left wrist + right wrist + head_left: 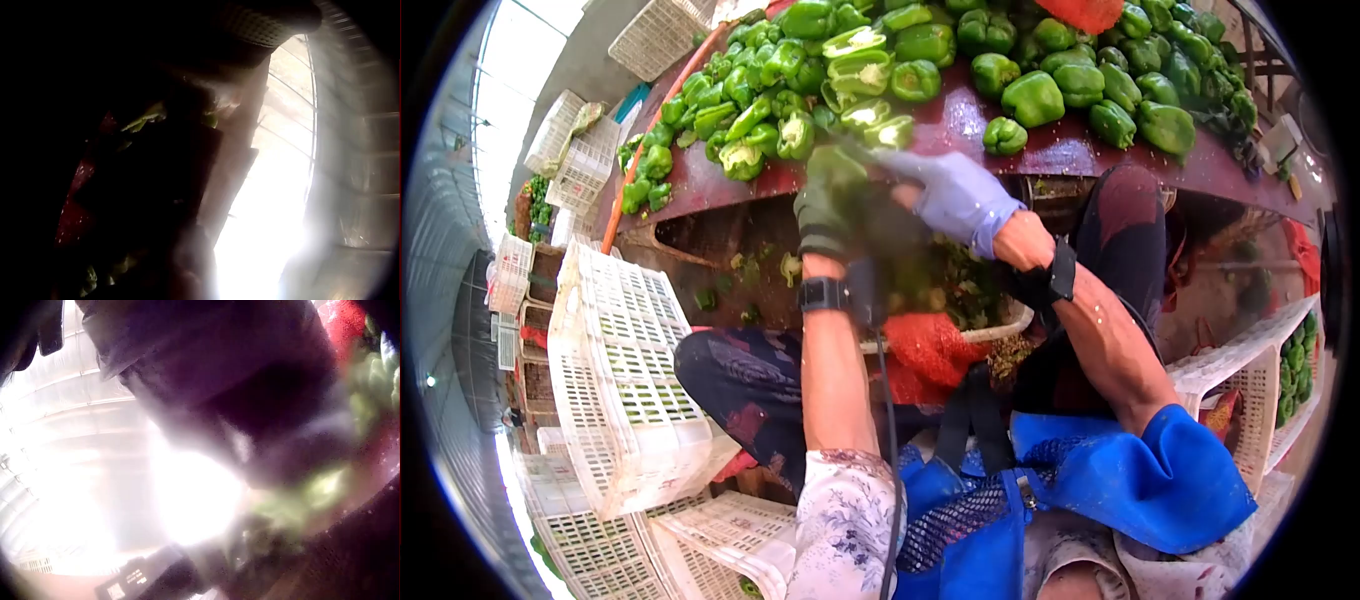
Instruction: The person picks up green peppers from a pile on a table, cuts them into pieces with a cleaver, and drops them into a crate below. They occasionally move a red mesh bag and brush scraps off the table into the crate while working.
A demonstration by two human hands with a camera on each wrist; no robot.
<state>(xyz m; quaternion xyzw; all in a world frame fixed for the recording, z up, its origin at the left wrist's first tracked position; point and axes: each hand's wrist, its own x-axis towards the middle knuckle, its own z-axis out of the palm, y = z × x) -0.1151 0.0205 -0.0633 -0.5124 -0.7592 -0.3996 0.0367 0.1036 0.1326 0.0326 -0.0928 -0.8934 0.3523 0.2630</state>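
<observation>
In the head view my left hand [824, 208], in a dark green glove, grips a blurred green bell pepper [838, 168] over the near table edge. My right hand [965, 203], in a pale purple glove, is close beside it, index finger stretched toward the pepper. A thin dark tool [856, 150] runs from that fingertip across the pepper, blurred; I cannot tell its kind. Cut green peppers [862, 72] with pale insides lie just beyond the hands. The left wrist view is mostly dark, with a bit of knitted glove [256, 25]. The right glove [237, 381] fills the right wrist view, its fingertips hidden.
Whole green peppers [1080, 85] are heaped across the dark red table [960, 130], around a red mesh bag [1086, 12]. Below the hands stands a container of green scraps [970, 290]. White plastic crates [625, 370] are stacked at left; another crate [1245, 350] stands at right.
</observation>
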